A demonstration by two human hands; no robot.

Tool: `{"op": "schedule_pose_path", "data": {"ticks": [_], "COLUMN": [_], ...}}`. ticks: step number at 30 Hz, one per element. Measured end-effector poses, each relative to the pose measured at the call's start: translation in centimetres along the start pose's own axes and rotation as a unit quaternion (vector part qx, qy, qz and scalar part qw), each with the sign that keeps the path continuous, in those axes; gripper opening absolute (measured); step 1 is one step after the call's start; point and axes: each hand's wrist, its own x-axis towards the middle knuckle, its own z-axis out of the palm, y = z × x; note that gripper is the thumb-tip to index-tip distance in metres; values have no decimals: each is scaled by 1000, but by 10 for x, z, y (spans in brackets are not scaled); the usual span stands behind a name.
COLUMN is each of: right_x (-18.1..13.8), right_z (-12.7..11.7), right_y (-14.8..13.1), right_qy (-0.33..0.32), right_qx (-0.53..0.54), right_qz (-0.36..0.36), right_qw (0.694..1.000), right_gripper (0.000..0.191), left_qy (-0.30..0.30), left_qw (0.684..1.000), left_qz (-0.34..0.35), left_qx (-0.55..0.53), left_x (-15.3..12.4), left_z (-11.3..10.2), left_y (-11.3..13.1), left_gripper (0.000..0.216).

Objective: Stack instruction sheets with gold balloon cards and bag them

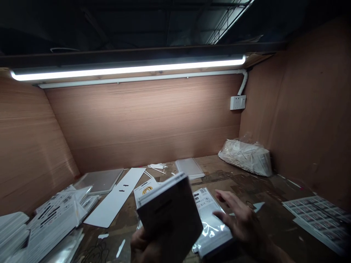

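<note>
My left hand (144, 245) is wrapped round the lower left of a thick stack of cards (170, 215), held tilted up off the table. The stack's near face is in dark shadow, and its top edge shows white layers. My right hand (241, 217) is open, thumb and fingers apart, just right of a pile of clear plastic packages (212, 219) with printed cards in them. I cannot tell whether it touches the pile. Behind the held stack, a white card with a gold ring print (147, 189) is partly hidden.
Printed cards and clear sleeves (52, 219) heap at the left, beside a long white card strip (116, 197). Clear sheets (189, 167) lie at the back. A plastic bag of white strips (245, 157) stands back right, and sticker sheets (320, 217) lie right. Wooden walls (148, 120) enclose the table.
</note>
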Motion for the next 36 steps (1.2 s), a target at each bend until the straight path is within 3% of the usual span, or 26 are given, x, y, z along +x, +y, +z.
{"op": "schedule_pose_path", "data": {"ticks": [2, 5, 10, 14, 17, 20, 23, 26, 30, 33, 36], "right_x": [-5, -10, -6, -1, 4, 16, 31, 41, 46, 51, 60], "right_z": [10, 35, 63, 66, 60, 39, 14, 0, -5, -12, -22], "right_y": [-22, -56, -76, -64, -52, -44, -43, -45, -48, -50, -51], "right_qy": [70, 100, 153, 113, 113, 67, -34, -72, -39, -13, -13], "right_qx": [-101, -212, -262, -247, -174, -30, 168, 288, 398, 483, 516], "right_qz": [-154, -258, -254, -277, -271, -227, -103, 59, 227, 232, 203], "right_qw": [980, 937, 918, 922, 940, 971, 980, 953, 888, 844, 832], "right_gripper": [50, 28, 26, 33, 38, 43, 38, 28, 22, 13, 8], "left_qy": [25, 18, 9, -34, -93, -188, -231, -194, -123, -193, -192], "left_qw": [999, 995, 992, 988, 981, 973, 972, 978, 990, 975, 961], "left_qz": [-18, -27, -40, -58, -96, -104, -49, -22, -12, -74, -108], "left_qx": [-44, -100, -118, -137, -140, -89, -14, 68, 68, -79, -167], "left_x": [4, 12, 25, 31, 28, 20, 15, 22, 41, 44, 41], "left_z": [13, 31, 41, 36, 33, 32, 34, 32, 24, 28, 45], "left_y": [2, 1, -9, -5, 3, 11, 15, 10, -4, -1, 13], "left_gripper": [36, 37, 37, 43, 41, 48, 50, 42, 37, 37, 38]}}
